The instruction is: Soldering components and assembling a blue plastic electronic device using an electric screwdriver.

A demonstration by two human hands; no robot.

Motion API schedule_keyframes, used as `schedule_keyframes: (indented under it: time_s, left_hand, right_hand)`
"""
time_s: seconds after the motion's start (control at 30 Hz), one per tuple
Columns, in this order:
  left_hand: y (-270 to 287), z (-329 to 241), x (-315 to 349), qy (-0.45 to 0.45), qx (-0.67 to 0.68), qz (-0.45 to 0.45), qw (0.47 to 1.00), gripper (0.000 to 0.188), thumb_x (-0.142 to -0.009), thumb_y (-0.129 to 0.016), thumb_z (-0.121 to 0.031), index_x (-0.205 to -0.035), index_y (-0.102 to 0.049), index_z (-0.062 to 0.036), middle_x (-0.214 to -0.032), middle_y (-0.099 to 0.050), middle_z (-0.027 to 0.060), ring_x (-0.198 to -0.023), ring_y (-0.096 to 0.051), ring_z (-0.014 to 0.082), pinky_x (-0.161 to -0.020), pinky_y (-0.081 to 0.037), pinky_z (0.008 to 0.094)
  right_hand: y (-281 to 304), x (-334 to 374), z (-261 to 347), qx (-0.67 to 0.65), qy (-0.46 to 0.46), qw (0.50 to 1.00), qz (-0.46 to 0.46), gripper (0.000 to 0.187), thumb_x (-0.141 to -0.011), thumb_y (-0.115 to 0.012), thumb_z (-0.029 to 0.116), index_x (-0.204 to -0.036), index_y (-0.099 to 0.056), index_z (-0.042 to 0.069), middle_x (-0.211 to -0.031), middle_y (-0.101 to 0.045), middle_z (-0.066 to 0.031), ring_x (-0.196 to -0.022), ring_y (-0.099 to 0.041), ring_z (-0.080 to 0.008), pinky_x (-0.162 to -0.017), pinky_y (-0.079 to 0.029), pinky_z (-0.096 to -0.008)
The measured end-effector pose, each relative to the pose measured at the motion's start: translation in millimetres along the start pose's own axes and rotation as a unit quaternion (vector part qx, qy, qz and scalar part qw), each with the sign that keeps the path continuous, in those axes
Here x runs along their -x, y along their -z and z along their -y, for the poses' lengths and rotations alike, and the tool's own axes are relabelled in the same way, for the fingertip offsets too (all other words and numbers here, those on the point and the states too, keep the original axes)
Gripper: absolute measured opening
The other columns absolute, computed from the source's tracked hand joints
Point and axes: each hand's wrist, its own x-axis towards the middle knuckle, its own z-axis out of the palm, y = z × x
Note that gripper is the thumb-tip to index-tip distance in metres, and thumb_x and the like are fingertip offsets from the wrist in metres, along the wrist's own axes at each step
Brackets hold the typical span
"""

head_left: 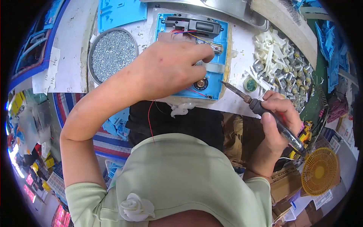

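Observation:
My right hand (281, 117) is closed around the dark handle of a soldering iron (261, 108). The iron's tip points up and left, close to the right edge of a blue plastic housing (224, 41). Over the middle of that housing is my left hand (170, 68), its fingers curled together; whatever they pinch is hidden. Inside the housing are a black module (202, 26), thin coloured wires, a pale strip (215, 67) and a round black part with a copper-coloured centre (200, 83). A red wire (149, 117) hangs below my left wrist toward my shirt.
Left of the housing stands a round metal tray (90, 62) heaped with small screws. White plastic parts (268, 49) and small metal motors (298, 75) lie piled at the right, beside a small green-filled round container (250, 84). A blue panel (123, 13) lies behind the tray; a yellow basket (320, 172) is lower right.

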Motion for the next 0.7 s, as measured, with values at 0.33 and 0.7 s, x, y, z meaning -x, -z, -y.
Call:
schedule_keyframes:
  time_s: [0.33, 0.7]
  left_hand:
    - [-7, -2, 20, 0.017, 0.01, -0.082, 0.996, 0.028, -0.074, -0.079, -0.009, -0.1, -0.07, -0.0121, -0.108, -0.065, 0.0049, -0.088, -0.067, 0.0247, -0.066, -0.056, 0.0361]
    - [-6, -17, 2, 0.011, -0.023, -0.034, 0.999, 0.036, -0.068, -0.084, -0.015, -0.101, -0.07, -0.0119, -0.118, -0.061, 0.0109, -0.107, -0.058, 0.034, -0.092, -0.041, 0.0491]
  right_hand:
    - [3, 4, -2, 0.005, 0.009, 1.0, -0.01, 0.021, -0.077, -0.075, 0.003, -0.094, -0.069, -0.007, -0.078, -0.066, -0.0125, -0.07, -0.057, -0.0208, -0.079, -0.047, -0.0379]
    - [71, 62, 10, 0.105, -0.056, 0.96, -0.253, 0.019, -0.087, -0.072, 0.008, -0.103, -0.068, -0.003, -0.09, -0.065, -0.0072, -0.074, -0.057, -0.0135, -0.072, -0.047, -0.0285]
